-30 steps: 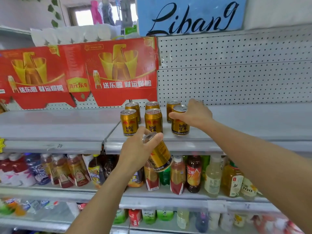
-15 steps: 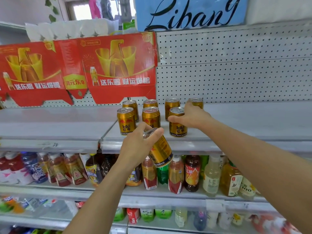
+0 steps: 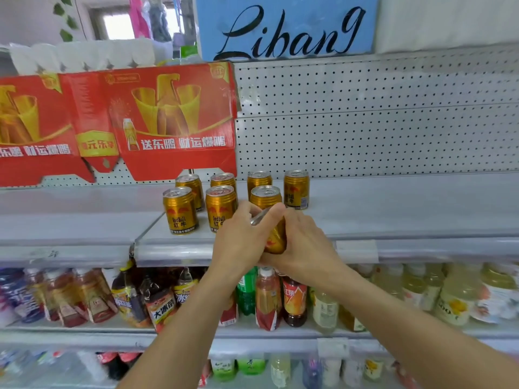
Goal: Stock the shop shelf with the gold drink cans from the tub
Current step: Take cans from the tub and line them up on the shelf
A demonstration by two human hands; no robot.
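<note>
Several gold drink cans stand upright in two rows on the grey top shelf (image 3: 393,209); the front left can (image 3: 179,210) and the back right can (image 3: 296,189) mark the ends of the group. One more gold can (image 3: 276,237), tilted, is held in front of the shelf's edge between both hands. My left hand (image 3: 241,242) wraps its left side with the thumb over the top rim. My right hand (image 3: 306,248) cups it from the right and below. The tub is out of view.
Red printed cardboard (image 3: 174,122) leans against the pegboard back wall behind the cans. The shelf below (image 3: 112,332) is packed with bottled drinks, and more bottles fill the lowest shelf. A blue sign (image 3: 286,26) sits above. Bare shelf surface lies to the right of the cans.
My right hand has let go of the front right can on the shelf and come down to the tilted can in my left hand. Both hands now hold that can.
</note>
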